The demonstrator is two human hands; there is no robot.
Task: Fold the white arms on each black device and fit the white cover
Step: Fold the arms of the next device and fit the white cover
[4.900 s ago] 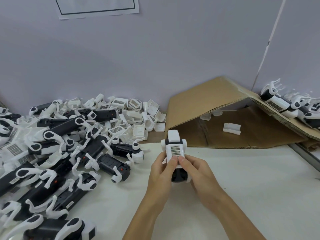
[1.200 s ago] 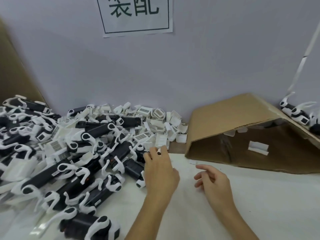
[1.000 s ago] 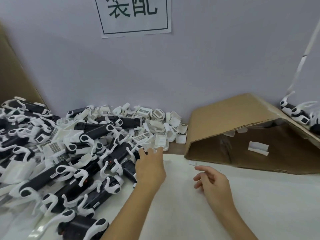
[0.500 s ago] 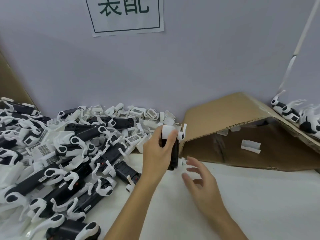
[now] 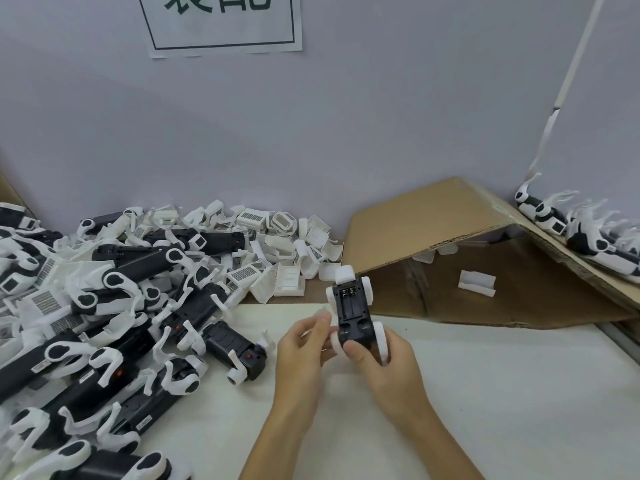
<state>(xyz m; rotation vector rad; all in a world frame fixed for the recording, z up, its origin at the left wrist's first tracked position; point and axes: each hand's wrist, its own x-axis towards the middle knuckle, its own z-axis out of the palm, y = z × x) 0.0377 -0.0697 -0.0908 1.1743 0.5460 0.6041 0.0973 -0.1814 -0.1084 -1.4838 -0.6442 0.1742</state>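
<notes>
right hand (image 5: 382,362) grips one black device (image 5: 352,315), arms folded, cover missing; left hand (image 5: 304,344) pinches its side; big pile (image 5: 104,306) at left waits.

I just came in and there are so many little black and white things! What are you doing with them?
A person is putting toy-like gadgets together. Both hands hold one black device over the white table: the right hand grips its lower end, and the left hand touches its side. Its battery slot is open, with no white cover on yet. Many more devices wait in a pile on the left, with loose white covers behind.
</notes>
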